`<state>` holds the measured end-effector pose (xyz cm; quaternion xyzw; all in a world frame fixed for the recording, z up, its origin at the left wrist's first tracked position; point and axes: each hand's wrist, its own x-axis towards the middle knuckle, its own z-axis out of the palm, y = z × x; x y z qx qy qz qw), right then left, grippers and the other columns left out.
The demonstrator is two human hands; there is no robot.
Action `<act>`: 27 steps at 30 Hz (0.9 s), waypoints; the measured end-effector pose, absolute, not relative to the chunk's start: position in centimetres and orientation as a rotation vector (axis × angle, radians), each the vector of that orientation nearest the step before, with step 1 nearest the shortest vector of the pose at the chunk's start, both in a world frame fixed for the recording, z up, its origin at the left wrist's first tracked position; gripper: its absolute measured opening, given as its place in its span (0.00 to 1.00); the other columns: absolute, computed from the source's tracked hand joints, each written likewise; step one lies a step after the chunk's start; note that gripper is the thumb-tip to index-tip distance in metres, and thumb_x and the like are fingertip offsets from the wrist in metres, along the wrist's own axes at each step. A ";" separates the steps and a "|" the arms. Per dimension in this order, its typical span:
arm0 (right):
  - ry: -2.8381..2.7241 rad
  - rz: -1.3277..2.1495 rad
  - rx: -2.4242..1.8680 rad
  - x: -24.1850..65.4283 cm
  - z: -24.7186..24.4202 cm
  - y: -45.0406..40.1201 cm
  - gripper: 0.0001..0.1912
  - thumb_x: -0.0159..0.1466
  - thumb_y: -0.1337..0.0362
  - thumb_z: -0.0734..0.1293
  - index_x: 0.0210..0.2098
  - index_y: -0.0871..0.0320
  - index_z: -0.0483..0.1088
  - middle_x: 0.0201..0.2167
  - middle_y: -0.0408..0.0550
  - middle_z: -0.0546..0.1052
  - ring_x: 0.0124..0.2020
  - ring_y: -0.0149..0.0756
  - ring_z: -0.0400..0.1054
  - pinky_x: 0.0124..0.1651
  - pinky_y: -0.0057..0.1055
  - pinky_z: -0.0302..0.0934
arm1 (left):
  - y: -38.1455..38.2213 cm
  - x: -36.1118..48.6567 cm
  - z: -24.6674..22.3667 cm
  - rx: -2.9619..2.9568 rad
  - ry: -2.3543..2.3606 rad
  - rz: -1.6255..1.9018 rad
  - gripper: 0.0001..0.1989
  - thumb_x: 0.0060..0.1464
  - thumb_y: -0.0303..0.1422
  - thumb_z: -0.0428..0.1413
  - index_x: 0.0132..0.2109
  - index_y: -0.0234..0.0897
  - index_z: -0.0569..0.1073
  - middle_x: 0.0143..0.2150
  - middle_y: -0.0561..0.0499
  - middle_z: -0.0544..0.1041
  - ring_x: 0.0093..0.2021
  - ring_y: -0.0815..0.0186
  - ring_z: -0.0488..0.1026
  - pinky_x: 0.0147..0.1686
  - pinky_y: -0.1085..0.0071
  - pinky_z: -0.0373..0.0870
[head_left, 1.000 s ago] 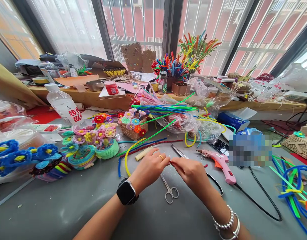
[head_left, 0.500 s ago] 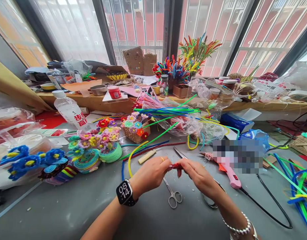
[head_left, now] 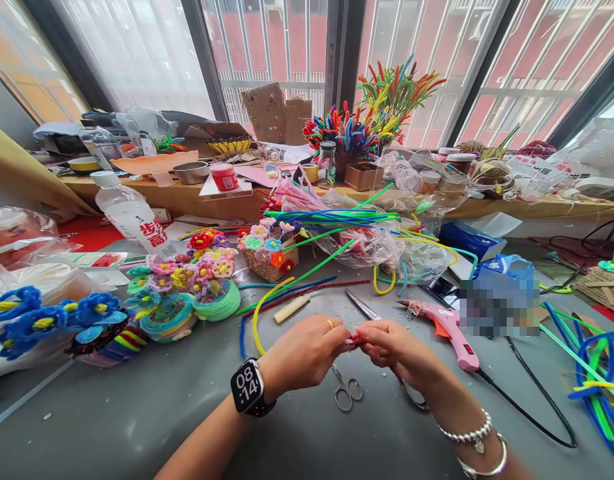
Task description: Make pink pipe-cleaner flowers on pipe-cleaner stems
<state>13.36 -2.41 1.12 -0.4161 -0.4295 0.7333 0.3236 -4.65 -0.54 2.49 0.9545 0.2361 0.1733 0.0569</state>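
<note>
My left hand (head_left: 307, 350), with a watch at the wrist, pinches a small piece of red pipe cleaner (head_left: 355, 339). My right hand (head_left: 404, 350) grips the same piece from the other side, fingertips almost meeting the left ones. Most of the piece is hidden by the fingers. Beneath the hands lie small silver scissors (head_left: 347, 390), their blades partly covered. Larger scissors (head_left: 361, 305) lie under my right hand, with blades pointing away. Right of that hand rests a pink glue gun (head_left: 454, 333). A beige stick (head_left: 291, 309) and a yellow pipe cleaner (head_left: 257, 327) lie near my left hand.
Pipe-cleaner flowers in round pots (head_left: 217, 300) and a flower basket (head_left: 271, 257) stand at left, near a water bottle (head_left: 131, 213). Bagged pipe cleaners (head_left: 347, 230) lie behind the hands. The glue gun's black cord (head_left: 531, 420) loops across the right side. A cluttered ledge (head_left: 287, 197) runs along the windows.
My right hand's fingers, stretched over the red piece before, have curled into a pinch on it. Both hands have shifted slightly, and the view has moved a little.
</note>
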 end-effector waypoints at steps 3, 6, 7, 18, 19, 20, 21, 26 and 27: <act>-0.963 2.074 -1.038 13.4 0.7 -2.4 0.19 0.55 0.51 0.62 0.24 0.63 0.66 0.14 0.37 0.56 0.17 0.21 0.41 0.20 0.23 0.31 | -0.6 -4.7 2.6 2.915 0.692 0.565 0.10 0.57 0.28 0.40 0.30 0.34 0.63 0.27 0.50 0.67 0.26 0.69 0.61 0.27 0.74 0.58; -0.892 2.160 -1.004 13.5 0.2 -2.3 0.22 0.57 0.49 0.59 0.24 0.64 0.66 0.12 0.37 0.55 0.16 0.21 0.41 0.19 0.23 0.31 | -0.7 -4.7 2.6 2.957 0.654 0.555 0.10 0.56 0.28 0.40 0.30 0.34 0.63 0.27 0.50 0.66 0.25 0.69 0.60 0.27 0.74 0.57; -0.891 2.170 -1.002 13.5 0.1 -2.3 0.22 0.57 0.49 0.59 0.24 0.64 0.66 0.12 0.36 0.55 0.16 0.21 0.40 0.19 0.22 0.31 | -0.7 -4.7 2.6 2.966 0.637 0.549 0.10 0.56 0.28 0.40 0.30 0.34 0.63 0.27 0.51 0.66 0.26 0.69 0.60 0.27 0.74 0.57; -1.075 2.202 -0.915 13.8 -0.1 -2.4 0.17 0.51 0.54 0.67 0.24 0.65 0.67 0.14 0.33 0.49 0.16 0.19 0.36 0.18 0.23 0.29 | -0.9 -4.8 2.9 2.846 0.634 0.609 0.07 0.56 0.28 0.41 0.35 0.34 0.63 0.28 0.50 0.68 0.27 0.68 0.62 0.30 0.73 0.59; -1.091 2.164 -0.936 13.8 -0.1 -2.4 0.17 0.50 0.54 0.68 0.23 0.64 0.67 0.14 0.33 0.50 0.16 0.19 0.36 0.18 0.23 0.29 | -0.9 -4.8 2.8 2.798 0.652 0.637 0.06 0.56 0.28 0.41 0.36 0.34 0.62 0.29 0.50 0.69 0.28 0.68 0.63 0.31 0.73 0.60; -1.113 2.118 -0.968 13.8 0.0 -2.4 0.17 0.49 0.55 0.68 0.22 0.64 0.66 0.14 0.34 0.53 0.15 0.19 0.36 0.18 0.23 0.29 | -0.9 -4.8 2.7 2.763 0.674 0.657 0.06 0.56 0.28 0.41 0.36 0.33 0.62 0.29 0.50 0.69 0.29 0.68 0.63 0.31 0.73 0.60; -1.141 2.059 -1.009 13.8 0.1 -2.4 0.16 0.48 0.55 0.69 0.21 0.64 0.66 0.15 0.35 0.56 0.15 0.18 0.38 0.18 0.24 0.29 | -0.9 -4.8 2.7 2.742 0.699 0.664 0.06 0.56 0.28 0.41 0.36 0.34 0.62 0.29 0.50 0.69 0.29 0.68 0.63 0.31 0.73 0.60; -1.336 1.715 -1.184 13.4 1.0 -2.6 0.14 0.47 0.57 0.70 0.21 0.62 0.66 0.16 0.37 0.61 0.18 0.21 0.46 0.21 0.23 0.38 | -0.9 -4.5 2.4 2.643 0.826 0.570 0.10 0.57 0.31 0.39 0.32 0.35 0.62 0.27 0.51 0.68 0.27 0.69 0.62 0.28 0.74 0.59; -1.368 1.662 -1.196 13.4 1.2 -2.7 0.14 0.47 0.57 0.70 0.21 0.62 0.67 0.16 0.37 0.61 0.19 0.22 0.47 0.22 0.23 0.40 | -1.0 -4.4 2.4 2.596 0.855 0.555 0.11 0.57 0.32 0.38 0.31 0.35 0.62 0.26 0.52 0.67 0.26 0.70 0.61 0.27 0.74 0.58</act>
